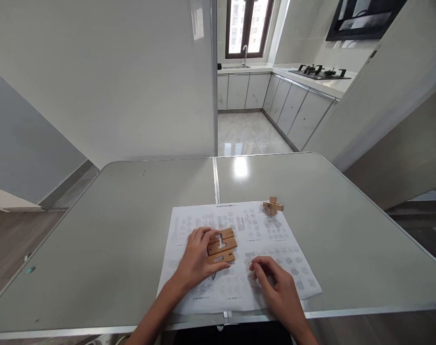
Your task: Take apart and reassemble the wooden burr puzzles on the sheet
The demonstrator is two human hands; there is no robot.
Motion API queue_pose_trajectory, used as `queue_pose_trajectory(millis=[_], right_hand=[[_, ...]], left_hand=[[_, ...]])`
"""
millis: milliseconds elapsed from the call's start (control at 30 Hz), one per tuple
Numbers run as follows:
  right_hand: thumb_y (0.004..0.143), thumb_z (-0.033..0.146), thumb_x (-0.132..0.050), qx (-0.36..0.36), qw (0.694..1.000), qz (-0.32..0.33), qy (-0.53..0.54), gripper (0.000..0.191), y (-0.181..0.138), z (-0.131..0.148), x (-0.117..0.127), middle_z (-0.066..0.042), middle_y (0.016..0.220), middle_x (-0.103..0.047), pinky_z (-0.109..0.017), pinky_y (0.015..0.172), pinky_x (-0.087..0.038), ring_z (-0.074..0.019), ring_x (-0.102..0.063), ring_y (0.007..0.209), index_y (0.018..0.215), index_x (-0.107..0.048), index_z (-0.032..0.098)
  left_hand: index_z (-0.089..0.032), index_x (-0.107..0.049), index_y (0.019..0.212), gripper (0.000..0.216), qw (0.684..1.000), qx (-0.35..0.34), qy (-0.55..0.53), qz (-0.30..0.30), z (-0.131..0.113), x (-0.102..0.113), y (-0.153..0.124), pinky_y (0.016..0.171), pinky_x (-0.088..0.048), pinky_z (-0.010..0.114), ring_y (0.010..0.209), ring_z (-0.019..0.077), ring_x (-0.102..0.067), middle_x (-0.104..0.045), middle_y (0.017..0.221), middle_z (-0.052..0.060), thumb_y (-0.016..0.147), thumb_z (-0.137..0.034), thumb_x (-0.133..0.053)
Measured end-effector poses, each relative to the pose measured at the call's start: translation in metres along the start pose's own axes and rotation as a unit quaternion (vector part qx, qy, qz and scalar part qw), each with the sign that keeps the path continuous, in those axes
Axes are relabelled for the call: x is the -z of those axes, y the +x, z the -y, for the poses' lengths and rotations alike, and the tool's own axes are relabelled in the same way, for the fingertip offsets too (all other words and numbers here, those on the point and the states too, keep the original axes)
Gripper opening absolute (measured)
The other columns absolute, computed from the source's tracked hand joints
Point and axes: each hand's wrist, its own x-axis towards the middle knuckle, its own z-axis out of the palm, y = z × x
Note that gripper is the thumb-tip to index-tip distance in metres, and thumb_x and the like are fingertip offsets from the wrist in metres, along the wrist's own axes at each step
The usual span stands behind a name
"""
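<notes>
Flat wooden puzzle pieces (221, 247) with cut-out slots and printed numbers lie side by side on a printed sheet (239, 282). My left hand (198, 254) spans them from the left, fingertips at the far piece and thumb along the near one. Its palm side and part of the pieces' left ends are hidden. To the right, apart from the pieces, my right hand (273, 278) hovers over or rests on the sheet with curled fingers, thumb against the index finger. Nothing shows in it. An assembled wooden burr puzzle (273, 206) sits at the sheet's far right corner.
The sheet bears rows of small puzzle diagrams. Beneath it is a grey folding table (113, 249) with a metal seam down the middle and a metal edge. A small green bit (30, 270) lies near the left edge. Beyond stands a kitchen with a hob (320, 72).
</notes>
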Motion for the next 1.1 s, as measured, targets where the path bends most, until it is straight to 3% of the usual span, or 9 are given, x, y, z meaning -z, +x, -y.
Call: queue_pose_trajectory(millis=[100, 233, 367, 600, 767, 933, 1100], right_hand=[[0.105, 0.051, -0.054, 0.006, 1.000, -0.005, 0.000, 0.033, 0.000, 0.002, -0.001, -0.006, 0.092, -0.076, -0.030, 0.077, -0.056, -0.0223, -0.071, 0.082, 0.101, -0.071, 0.023], [0.105, 0.051, -0.054, 0.007, 1.000, -0.006, 0.003, 0.033, 0.000, 0.002, -0.002, -0.007, 0.093, -0.077, -0.031, 0.077, -0.056, -0.0225, -0.071, 0.082, 0.101, -0.071, 0.023], [0.106, 0.051, -0.054, 0.006, 1.000, -0.001, 0.003, 0.033, 0.001, -0.002, -0.001, -0.007, 0.094, -0.077, -0.031, 0.075, -0.057, -0.0231, -0.072, 0.082, 0.102, -0.071, 0.022], [0.106, 0.050, -0.054, 0.008, 1.000, 0.002, -0.003, 0.032, 0.002, -0.003, -0.001, -0.007, 0.094, -0.077, -0.031, 0.077, -0.056, -0.0227, -0.071, 0.085, 0.102, -0.070, 0.022], [0.107, 0.049, -0.052, 0.015, 0.999, 0.034, -0.018, 0.032, 0.004, 0.008, 0.003, -0.007, 0.095, -0.076, -0.031, 0.073, -0.055, -0.0225, -0.071, 0.082, 0.102, -0.069, 0.023], [0.109, 0.042, -0.049, 0.053, 0.994, 0.060, -0.070, 0.025, 0.014, 0.026, 0.006, -0.007, 0.102, -0.074, -0.031, 0.066, -0.055, -0.0231, -0.070, 0.086, 0.107, -0.068, 0.025], [0.107, 0.025, -0.051, 0.170, 0.973, 0.050, -0.147, 0.021, 0.040, 0.035, -0.001, -0.009, 0.128, -0.068, -0.041, 0.093, -0.060, -0.0260, -0.069, 0.113, 0.123, -0.064, 0.028]], left_hand=[[-0.029, -0.056, 0.140, 0.082, 1.000, 0.006, -0.019, 0.002, -0.005, -0.005, 0.003, 0.108, -0.048, 0.054, 0.126, 0.0352, -0.057, -0.060, 0.137, 0.011, 0.071, -0.051, -0.095], [-0.025, -0.059, 0.135, 0.042, 0.999, 0.032, -0.019, -0.017, -0.005, -0.006, 0.009, 0.106, -0.046, 0.051, 0.119, 0.0306, -0.060, -0.066, 0.128, 0.009, 0.097, -0.041, -0.071], [-0.022, -0.066, 0.119, 0.024, 0.998, 0.056, 0.006, -0.014, -0.002, -0.005, 0.017, 0.103, -0.043, 0.051, 0.111, 0.0299, -0.060, -0.070, 0.115, 0.007, 0.098, -0.035, -0.066], [-0.021, -0.066, 0.097, 0.020, 0.998, 0.058, 0.005, 0.017, -0.004, -0.001, 0.023, 0.097, -0.042, 0.049, 0.103, 0.0291, -0.059, -0.071, 0.104, 0.006, 0.101, -0.040, -0.060], [-0.021, -0.065, 0.093, 0.021, 0.998, 0.058, -0.026, -0.009, -0.005, 0.000, 0.021, 0.093, -0.043, 0.045, 0.096, 0.0268, -0.060, -0.071, 0.097, 0.006, 0.103, -0.039, -0.056], [-0.022, -0.063, 0.097, 0.028, 0.983, 0.124, -0.127, -0.046, -0.007, 0.005, 0.015, 0.076, -0.044, 0.034, 0.079, 0.0209, -0.058, -0.070, 0.090, 0.003, 0.104, -0.047, -0.054], [-0.022, -0.060, 0.101, 0.036, 0.947, 0.162, -0.273, -0.052, -0.001, 0.006, 0.003, 0.063, -0.038, 0.028, 0.062, 0.0149, -0.047, -0.062, 0.076, -0.001, 0.106, -0.055, -0.049]])
